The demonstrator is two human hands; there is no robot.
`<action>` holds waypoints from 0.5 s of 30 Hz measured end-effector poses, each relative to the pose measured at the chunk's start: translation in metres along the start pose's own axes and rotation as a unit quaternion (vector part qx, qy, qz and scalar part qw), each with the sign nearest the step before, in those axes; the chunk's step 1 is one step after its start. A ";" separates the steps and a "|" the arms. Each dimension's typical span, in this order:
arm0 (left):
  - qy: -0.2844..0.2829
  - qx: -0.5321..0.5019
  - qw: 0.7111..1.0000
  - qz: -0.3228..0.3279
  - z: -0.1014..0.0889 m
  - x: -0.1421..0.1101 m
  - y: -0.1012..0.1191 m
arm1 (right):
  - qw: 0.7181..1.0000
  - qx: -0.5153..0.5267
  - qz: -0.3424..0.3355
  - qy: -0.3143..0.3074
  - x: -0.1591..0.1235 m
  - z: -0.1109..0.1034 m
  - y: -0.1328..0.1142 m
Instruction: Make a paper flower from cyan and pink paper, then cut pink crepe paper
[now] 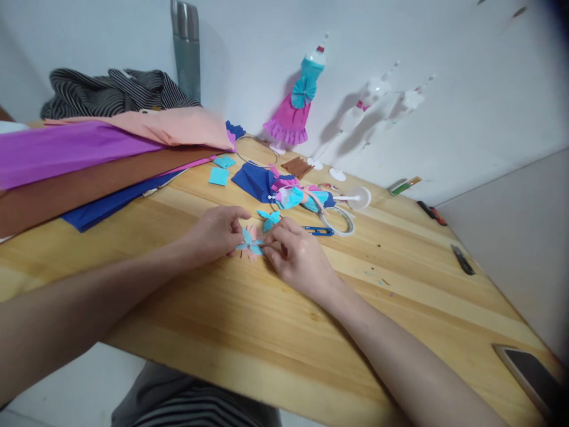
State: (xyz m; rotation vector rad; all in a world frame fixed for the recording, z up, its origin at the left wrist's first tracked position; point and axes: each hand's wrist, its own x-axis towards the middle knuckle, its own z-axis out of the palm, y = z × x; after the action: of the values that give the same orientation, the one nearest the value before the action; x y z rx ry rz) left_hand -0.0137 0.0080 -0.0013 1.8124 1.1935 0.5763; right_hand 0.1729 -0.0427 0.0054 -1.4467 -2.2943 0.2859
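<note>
On the table in front of me lies a paper flower of light blue petals (pixel 253 248) over pink fringed paper. My left hand (pixel 216 235) is at its left edge, thumb and fingers closed on a petal, with the index finger stretched a little above. At the right edge my right hand (pixel 296 252) pinches a blue petal between thumb and fingertips. Just behind, partly covered by my right hand, is another blue paper flower (pixel 270 220). Blue-handled thread snips (pixel 319 230) and a roll of clear tape (pixel 338 222) lie beyond my right hand.
Crepe paper sheets (pixel 80 148) are stacked at the left, near blue paper squares (pixel 219 176). A dressed mannequin figure (pixel 302 98) and bare white ones (pixel 355 115) stand by the wall; another dressed figure (pixel 293 197) lies down. A cutter (pixel 463 260) and a phone (pixel 528 373) lie right.
</note>
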 end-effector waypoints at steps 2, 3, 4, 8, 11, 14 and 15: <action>0.006 0.025 1.000 0.006 -0.001 -0.001 0.001 | 1.000 -0.009 0.003 0.005 0.001 0.000 0.001; 0.011 0.038 0.999 0.008 -0.001 -0.001 0.001 | 1.000 -0.011 0.002 0.000 0.002 0.000 0.002; 0.015 0.050 0.999 0.010 -0.001 -0.001 0.001 | 1.000 -0.012 0.000 -0.005 0.002 0.001 0.003; 0.016 0.076 0.997 0.006 -0.001 -0.003 0.006 | 1.000 -0.010 0.000 -0.011 0.004 0.005 0.005; 0.017 0.086 0.996 -0.004 -0.002 -0.006 0.011 | 1.000 -0.014 0.003 0.000 0.005 0.009 0.006; 0.025 0.078 0.997 -0.004 -0.003 -0.007 0.013 | 1.000 -0.014 -0.001 0.011 0.007 0.010 0.007; 0.030 0.074 0.997 0.000 -0.003 -0.007 0.013 | 1.000 -0.013 -0.001 0.015 0.008 0.011 0.007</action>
State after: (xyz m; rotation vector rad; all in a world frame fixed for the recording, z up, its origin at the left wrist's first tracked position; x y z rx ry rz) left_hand -0.0128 0.0012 0.0116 1.9300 1.3069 0.5580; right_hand 0.1706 -0.0325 -0.0047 -1.4515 -2.2834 0.2325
